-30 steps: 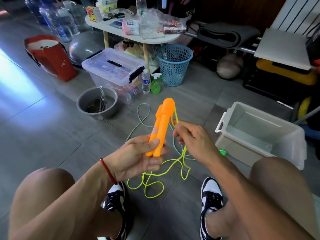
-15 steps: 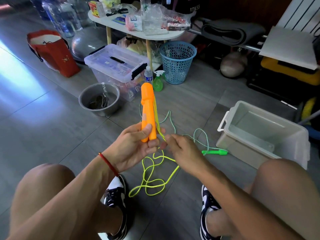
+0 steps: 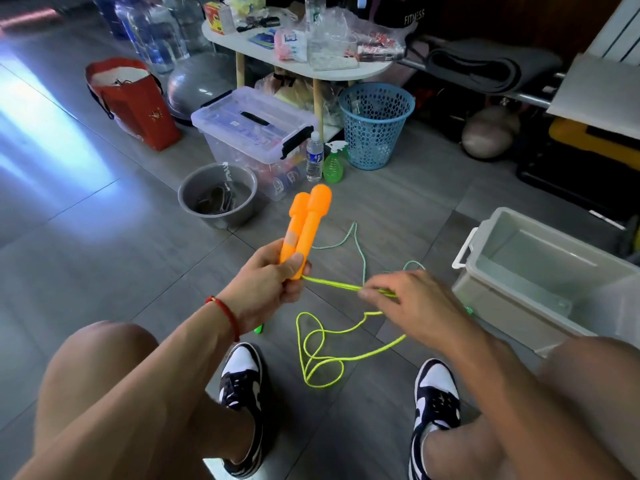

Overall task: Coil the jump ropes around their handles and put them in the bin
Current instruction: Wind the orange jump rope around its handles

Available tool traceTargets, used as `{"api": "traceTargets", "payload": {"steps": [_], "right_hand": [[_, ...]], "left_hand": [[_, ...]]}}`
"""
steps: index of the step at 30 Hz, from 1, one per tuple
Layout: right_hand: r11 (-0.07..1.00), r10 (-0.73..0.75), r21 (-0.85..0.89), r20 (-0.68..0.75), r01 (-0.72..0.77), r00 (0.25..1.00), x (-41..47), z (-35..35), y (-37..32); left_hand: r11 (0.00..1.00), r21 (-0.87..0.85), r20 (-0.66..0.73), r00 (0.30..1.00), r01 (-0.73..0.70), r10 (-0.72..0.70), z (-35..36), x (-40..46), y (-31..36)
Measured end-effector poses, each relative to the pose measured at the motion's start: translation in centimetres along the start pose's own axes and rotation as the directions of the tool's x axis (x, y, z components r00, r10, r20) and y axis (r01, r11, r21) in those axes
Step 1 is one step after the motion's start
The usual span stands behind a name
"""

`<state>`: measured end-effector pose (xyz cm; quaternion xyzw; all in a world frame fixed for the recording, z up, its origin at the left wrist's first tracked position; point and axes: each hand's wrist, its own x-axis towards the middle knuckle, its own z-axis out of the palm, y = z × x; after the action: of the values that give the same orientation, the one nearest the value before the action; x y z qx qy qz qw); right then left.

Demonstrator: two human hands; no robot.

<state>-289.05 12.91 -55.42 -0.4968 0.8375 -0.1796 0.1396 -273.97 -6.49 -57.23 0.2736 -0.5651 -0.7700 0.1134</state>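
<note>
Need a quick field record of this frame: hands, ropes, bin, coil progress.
left hand: grips both orange handles, held side by side, knobs up
right hand: pinches the yellow rope, drawn taut from the handles' base
yellow rope slack: loose loops on the floor between the shoes
coil progress: no turns visible around the handles
green rope: lying uncoiled on the floor
bin: open, beside the right knee, no rope visible inside

Orange handles (image 3: pixel 304 225), neon-yellow rope (image 3: pixel 322 355), a green-and-white twisted rope (image 3: pixel 360 258), a honeycomb-patterned blue basket (image 3: pixel 375 126).
</note>
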Motion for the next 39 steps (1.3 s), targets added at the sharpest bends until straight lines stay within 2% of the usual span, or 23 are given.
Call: {"api": "traceTargets", "payload": {"steps": [2, 4, 7, 9, 11, 13, 15, 17, 20, 23, 26, 29, 32, 34, 36, 39], "right_hand": [[0.997, 0.081, -0.011, 0.004, -0.081, 0.997, 0.0, -1.4, 1.7], [0.987, 0.132, 0.087, 0.010, -0.132, 0.991, -0.2, -2.8, 3.5], [0.987, 0.040, 0.154, 0.003, -0.040, 0.999, -0.4, -3.7, 4.2], [0.991, -0.065, 0.119, -0.021, 0.067, 0.998, -0.1, -3.5, 3.2], [0.983, -0.163, 0.081, -0.014, 0.163, 0.987, 0.4, -3.4, 2.2], [0.979, -0.188, 0.079, 0.017, 0.186, 0.982, 0.8, -3.4, 1.5], [0.979, -0.173, 0.119, 0.064, 0.164, 0.983, 1.1, -3.3, 1.3], [0.965, -0.167, 0.224, 0.116, 0.138, 0.979, 1.5, -2.7, 1.5], [0.870, -0.175, 0.487, 0.170, 0.071, 0.970, 2.2, -0.9, 2.4], [0.734, -0.157, 0.674, 0.289, -0.084, 0.944, 2.1, 2.2, 4.9], [0.716, -0.002, 0.653, 0.356, -0.247, 0.934, 0.4, 4.9, 5.8], [0.677, -0.101, 0.720, 0.296, -0.152, 0.950, -0.8, 5.7, 2.6], [0.791, -0.148, 0.608, 0.299, -0.068, 0.943, -2.5, 6.1, -0.2], [0.881, -0.099, 0.469, 0.311, -0.062, 0.945, -3.4, 7.0, -0.2], [0.920, -0.060, 0.382, 0.357, -0.087, 0.932, -4.1, 7.3, -0.2], [0.877, 0.001, 0.438, 0.413, -0.200, 0.911, -4.4, 7.2, -0.9]], "left_hand": [[0.998, 0.048, 0.072, 0.997, 0.034, -0.038, -1.1, -0.1, -0.2], [0.993, 0.081, 0.169, 0.981, 0.084, -0.097, -2.3, -0.3, -0.4], [0.938, 0.323, 0.258, 0.942, 0.127, -0.217, -2.5, -1.1, -1.2], [0.830, 0.544, 0.293, 0.900, 0.121, -0.322, -1.6, -1.7, -2.0], [0.673, 0.739, 0.340, 0.848, 0.026, -0.406, -0.2, -2.4, -2.6], [0.510, 0.846, 0.413, 0.796, -0.156, -0.442, 1.2, -3.1, -2.7], [0.393, 0.864, 0.483, 0.740, -0.315, -0.469, 2.6, -4.0, -2.3], [0.351, 0.845, 0.533, 0.698, -0.404, -0.478, 3.7, -5.0, -1.5], [0.453, 0.769, 0.628, 0.668, -0.451, -0.400, 4.5, -6.3, 0.7], [0.572, 0.686, 0.671, 0.695, -0.449, -0.259, 4.6, -7.3, 3.9], [0.685, 0.623, 0.632, 0.760, -0.379, -0.154, 3.4, -7.3, 6.0], [0.823, 0.533, 0.476, 0.874, -0.197, -0.099, 1.3, -6.2, 5.5], [0.879, 0.476, 0.294, 0.949, -0.042, -0.114, -1.1, -4.6, 3.4], [0.867, 0.491, 0.143, 0.974, 0.084, -0.175, -2.5, -4.2, 2.0], [0.875, 0.450, 0.022, 0.978, 0.177, -0.209, -3.3, -3.9, 0.9], [0.928, 0.322, -0.123, 0.980, 0.189, -0.157, -3.4, -3.1, 0.0]]}}
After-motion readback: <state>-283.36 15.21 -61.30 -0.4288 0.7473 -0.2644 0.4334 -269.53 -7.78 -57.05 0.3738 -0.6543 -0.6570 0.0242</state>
